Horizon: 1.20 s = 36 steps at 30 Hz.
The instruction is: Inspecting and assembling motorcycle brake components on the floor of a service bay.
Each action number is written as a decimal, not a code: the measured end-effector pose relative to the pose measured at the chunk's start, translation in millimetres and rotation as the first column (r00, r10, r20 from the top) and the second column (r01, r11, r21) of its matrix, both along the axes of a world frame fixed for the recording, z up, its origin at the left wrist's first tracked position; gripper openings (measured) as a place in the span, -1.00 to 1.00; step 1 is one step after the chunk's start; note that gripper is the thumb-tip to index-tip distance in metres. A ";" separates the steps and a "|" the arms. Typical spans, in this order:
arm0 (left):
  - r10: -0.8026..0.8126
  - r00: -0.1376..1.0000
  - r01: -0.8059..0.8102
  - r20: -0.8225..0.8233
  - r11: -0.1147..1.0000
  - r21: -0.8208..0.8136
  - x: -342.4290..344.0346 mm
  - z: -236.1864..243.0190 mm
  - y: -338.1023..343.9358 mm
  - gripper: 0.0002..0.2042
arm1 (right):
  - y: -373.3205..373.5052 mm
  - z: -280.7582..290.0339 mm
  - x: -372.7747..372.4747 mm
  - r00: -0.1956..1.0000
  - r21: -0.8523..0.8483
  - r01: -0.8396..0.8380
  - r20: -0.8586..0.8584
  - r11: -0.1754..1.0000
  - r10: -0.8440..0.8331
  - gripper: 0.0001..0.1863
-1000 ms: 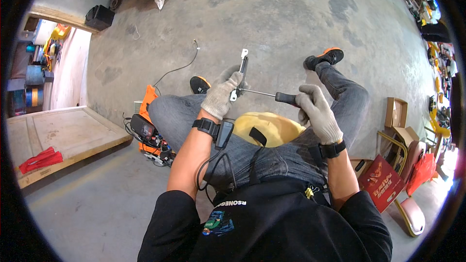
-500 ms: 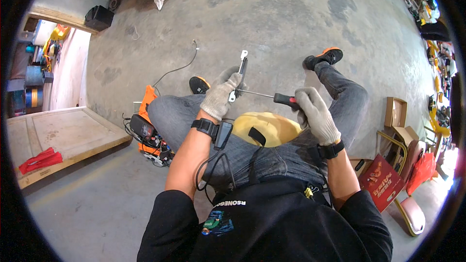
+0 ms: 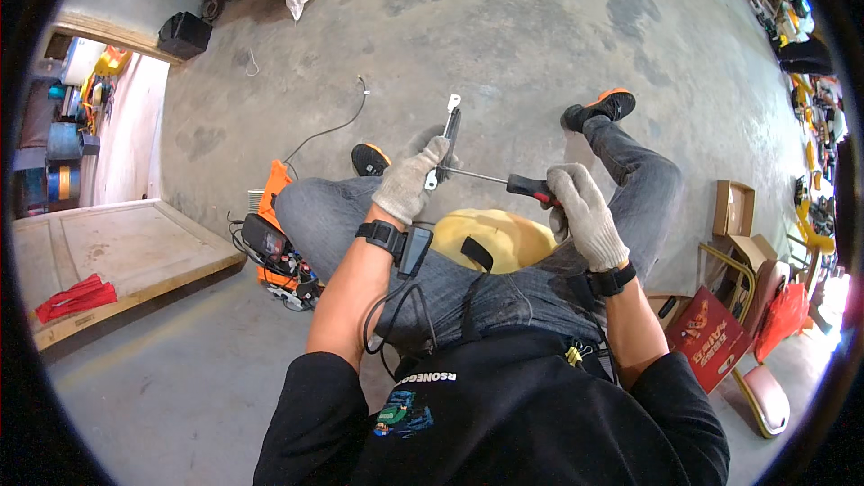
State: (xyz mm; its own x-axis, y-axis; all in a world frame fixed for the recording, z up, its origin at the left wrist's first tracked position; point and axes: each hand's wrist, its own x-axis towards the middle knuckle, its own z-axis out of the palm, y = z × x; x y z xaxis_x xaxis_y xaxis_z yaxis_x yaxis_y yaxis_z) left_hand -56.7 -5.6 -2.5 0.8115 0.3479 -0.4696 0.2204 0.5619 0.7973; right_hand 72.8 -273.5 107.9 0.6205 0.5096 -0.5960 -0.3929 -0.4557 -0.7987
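Note:
Both my hands wear pale knit work gloves. My left hand (image 3: 412,178) is closed around a narrow black and white metal bracket (image 3: 452,130), held upright in front of my lap; white tabs with holes show at its ends. In my right hand (image 3: 580,207) is a screwdriver (image 3: 529,187) with a black and red handle. Its shaft points left, and the tip meets the bracket close to my left fingers. What the tip engages is too small to make out. Below the hands, a yellow rounded seat (image 3: 495,234) shows between my thighs.
An orange machine with exposed wiring (image 3: 281,265) stands by my left knee, its cable (image 3: 328,130) trailing over the floor. A wooden panel (image 3: 135,234) with red cloth (image 3: 76,298) lies left. On the right are an open cardboard box (image 3: 734,207), a red box (image 3: 708,339) and a folding chair (image 3: 765,400).
Almost nothing differs. The bracket and both hands have shifted very slightly, with the screwdriver still against the bracket.

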 end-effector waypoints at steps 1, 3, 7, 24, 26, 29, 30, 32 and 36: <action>-0.006 1.000 0.006 0.011 1.000 0.007 -0.4 0.4 0.7 -0.39 | 0.4 0.2 0.5 0.999 0.018 0.016 -0.042 1.000 -0.015 -0.56; -0.018 1.000 0.017 0.024 1.000 0.009 1.3 1.0 0.0 -0.37 | 2.2 -1.2 -8.0 0.996 0.034 0.020 0.088 0.999 -0.023 -0.61; -0.028 0.999 0.028 0.029 0.999 0.028 2.9 5.4 -0.6 -0.35 | -0.5 -16.8 -12.1 0.962 0.131 0.012 0.269 0.991 -0.047 -0.64; -0.009 1.000 0.009 0.010 1.000 0.019 0.9 6.4 0.2 -0.42 | -3.1 -8.5 -2.5 1.000 0.021 -0.016 -0.011 1.000 0.016 -0.58; -0.027 1.000 0.027 0.007 0.998 0.058 1.0 9.3 0.0 -0.40 | -2.5 -7.5 -5.2 0.998 0.032 -0.021 -0.056 0.999 0.022 -0.58; -0.019 1.000 0.018 0.015 0.999 0.031 2.4 7.6 -0.7 -0.39 | -0.1 -6.9 -15.3 0.983 0.049 0.001 0.181 0.999 -0.010 -0.69; -0.021 1.000 0.020 0.014 0.999 0.027 2.9 6.7 -0.8 -0.39 | -0.9 -11.0 -15.9 0.978 0.083 -0.002 0.207 0.997 -0.016 -0.68; -0.027 1.000 0.026 0.011 0.999 0.018 2.8 7.1 -0.1 -0.38 | -1.8 -11.6 -14.0 0.973 0.119 -0.006 0.231 0.993 -0.022 -0.66; -0.039 0.999 0.038 0.018 0.999 0.028 0.4 9.9 0.1 -0.38 | -2.6 -5.7 -0.5 0.998 0.014 -0.063 -0.012 0.998 0.063 -0.60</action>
State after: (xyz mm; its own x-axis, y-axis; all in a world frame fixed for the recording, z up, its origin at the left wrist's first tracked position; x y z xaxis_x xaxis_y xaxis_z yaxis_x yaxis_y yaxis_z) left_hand -56.3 -5.6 7.4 0.8331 0.3290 -0.4447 0.2262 0.5311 0.8165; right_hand 72.3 -276.1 102.1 0.5797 0.5554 -0.5961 -0.3737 -0.4689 -0.8003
